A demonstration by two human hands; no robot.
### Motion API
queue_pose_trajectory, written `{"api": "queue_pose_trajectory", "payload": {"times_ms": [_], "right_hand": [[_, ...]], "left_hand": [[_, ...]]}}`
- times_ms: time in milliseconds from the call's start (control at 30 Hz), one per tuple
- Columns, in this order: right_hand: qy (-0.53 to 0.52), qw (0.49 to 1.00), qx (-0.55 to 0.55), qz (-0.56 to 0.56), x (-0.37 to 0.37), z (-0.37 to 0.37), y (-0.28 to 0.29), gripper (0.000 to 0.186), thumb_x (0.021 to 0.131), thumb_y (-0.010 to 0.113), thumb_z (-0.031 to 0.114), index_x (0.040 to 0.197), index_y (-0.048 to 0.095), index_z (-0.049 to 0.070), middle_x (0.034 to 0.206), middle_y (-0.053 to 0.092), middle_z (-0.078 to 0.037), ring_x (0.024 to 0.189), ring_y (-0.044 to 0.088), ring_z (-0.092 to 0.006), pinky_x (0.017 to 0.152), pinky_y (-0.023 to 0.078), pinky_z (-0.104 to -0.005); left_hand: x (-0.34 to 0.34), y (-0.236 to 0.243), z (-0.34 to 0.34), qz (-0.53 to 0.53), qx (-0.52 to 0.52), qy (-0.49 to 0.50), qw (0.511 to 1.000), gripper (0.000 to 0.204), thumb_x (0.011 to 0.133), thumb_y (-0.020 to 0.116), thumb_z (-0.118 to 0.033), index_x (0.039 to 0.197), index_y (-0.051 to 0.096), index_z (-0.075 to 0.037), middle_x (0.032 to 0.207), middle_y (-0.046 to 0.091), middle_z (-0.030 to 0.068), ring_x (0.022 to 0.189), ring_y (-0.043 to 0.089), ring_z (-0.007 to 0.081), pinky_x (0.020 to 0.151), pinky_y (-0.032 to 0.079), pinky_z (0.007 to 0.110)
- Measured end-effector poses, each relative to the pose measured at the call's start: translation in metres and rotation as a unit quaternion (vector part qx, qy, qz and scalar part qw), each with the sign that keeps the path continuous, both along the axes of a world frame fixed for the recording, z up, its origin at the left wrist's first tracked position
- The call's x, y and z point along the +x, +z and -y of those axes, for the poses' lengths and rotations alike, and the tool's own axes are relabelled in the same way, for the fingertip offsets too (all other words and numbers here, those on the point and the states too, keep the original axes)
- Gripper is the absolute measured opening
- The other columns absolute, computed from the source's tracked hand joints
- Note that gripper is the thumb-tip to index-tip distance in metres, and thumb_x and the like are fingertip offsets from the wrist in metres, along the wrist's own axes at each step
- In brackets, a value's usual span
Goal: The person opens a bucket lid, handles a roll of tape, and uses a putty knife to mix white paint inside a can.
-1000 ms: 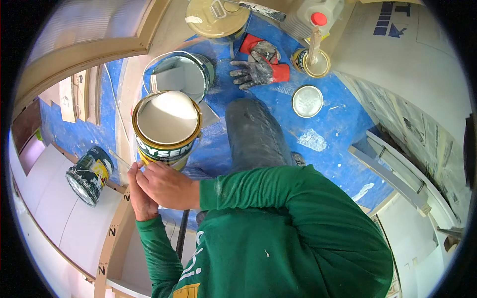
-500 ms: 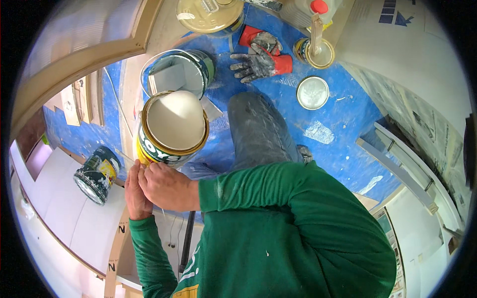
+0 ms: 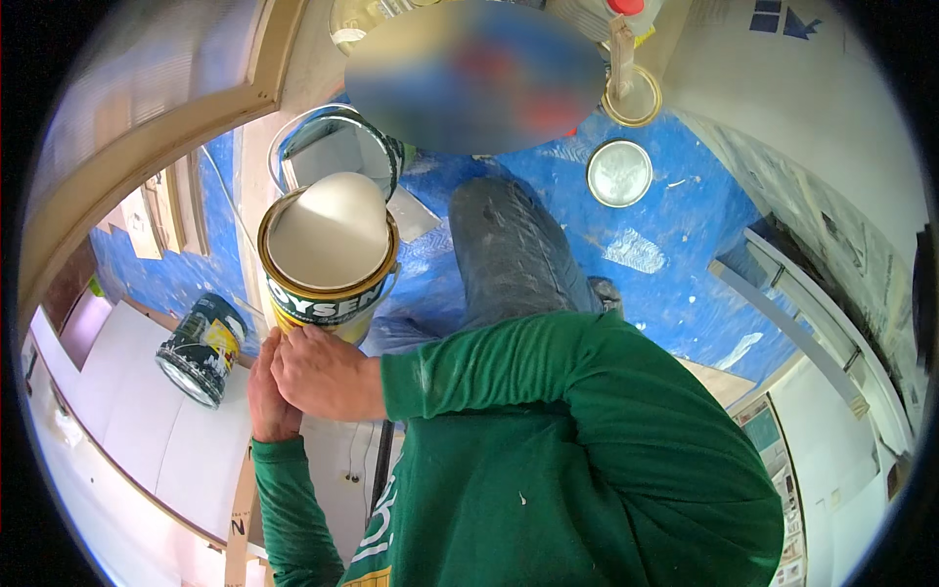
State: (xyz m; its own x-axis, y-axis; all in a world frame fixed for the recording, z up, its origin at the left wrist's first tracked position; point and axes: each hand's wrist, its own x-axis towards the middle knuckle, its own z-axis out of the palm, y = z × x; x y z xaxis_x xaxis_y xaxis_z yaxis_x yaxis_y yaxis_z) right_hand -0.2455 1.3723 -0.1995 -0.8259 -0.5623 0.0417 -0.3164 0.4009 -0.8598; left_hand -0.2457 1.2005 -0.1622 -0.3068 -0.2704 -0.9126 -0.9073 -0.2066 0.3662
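Note:
A large paint can (image 3: pixel 337 311) with a gold rim and a yellow and green label leans away from me. White paint (image 3: pixel 323 240) inside reaches up to its far rim. My right hand (image 3: pixel 328 374) is closed against the can's near lower side. Pressed up beside it, my left hand (image 3: pixel 272 396) is closed at the same spot; its fingertips are partly hidden. Just beyond the can stands an open dark green bucket (image 3: pixel 393 158) with a wire handle and a flat grey piece inside. Whether paint runs into the bucket, I cannot tell.
Blue sheeting (image 3: pixel 685 235) covers the floor. A dark tin (image 3: pixel 203 349) lies tilted at the left. Farther right are a small open can (image 3: pixel 633 98) with a wooden stick (image 3: pixel 621 49) and a round lid (image 3: pixel 619 173). A wooden frame (image 3: pixel 196 127) curves along the left.
The paint can has shifted slightly left and sits more over my hands, showing more of its label. A blurred oval covers the far floor where red and grey gloves lay visible.

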Motion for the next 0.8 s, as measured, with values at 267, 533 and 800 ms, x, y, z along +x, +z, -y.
{"api": "queue_pose_trajectory", "payload": {"times_ms": [267, 533, 800], "right_hand": [[-0.067, 0.978, -0.182, -0.073, 0.006, -0.051, 0.0, 0.016, 0.081, 0.064, 0.019, 0.081, 0.064, 0.003, 0.085, 0.066, -0.01, 0.087, 0.063, -0.0269, 0.078, 0.052, -0.0404], [0.09, 0.99, 0.016, 0.107, 0.074, -0.149, -0.136, 0.021, 0.078, 0.066, 0.023, 0.085, 0.07, 0.003, 0.085, 0.068, -0.014, 0.095, 0.065, -0.0303, 0.074, 0.057, -0.0441], [0.005, 0.999, 0.038, -0.003, 0.056, -0.013, -0.294, 0.018, 0.08, 0.063, 0.017, 0.086, 0.073, 0.003, 0.091, 0.067, -0.013, 0.088, 0.063, -0.0323, 0.072, 0.053, -0.0465]], "left_hand": [[-0.01, 0.013, -0.029, 0.011, -0.064, -0.124, 0.99, 0.043, 0.104, 0.061, -0.038, 0.127, 0.06, -0.002, 0.114, 0.067, 0.007, 0.096, 0.066, 0.0183, 0.079, 0.056, 0.032], [-0.006, 0.001, -0.017, 0.082, -0.063, -0.075, 0.992, 0.047, 0.1, 0.064, -0.045, 0.126, 0.059, -0.005, 0.109, 0.062, 0.006, 0.091, 0.065, 0.0201, 0.069, 0.059, 0.034], [-0.012, 0.005, -0.025, 0.084, -0.085, -0.108, 0.987, 0.054, 0.1, 0.062, -0.049, 0.127, 0.058, -0.002, 0.111, 0.064, 0.0089, 0.089, 0.064, 0.0195, 0.067, 0.06, 0.034]]}}
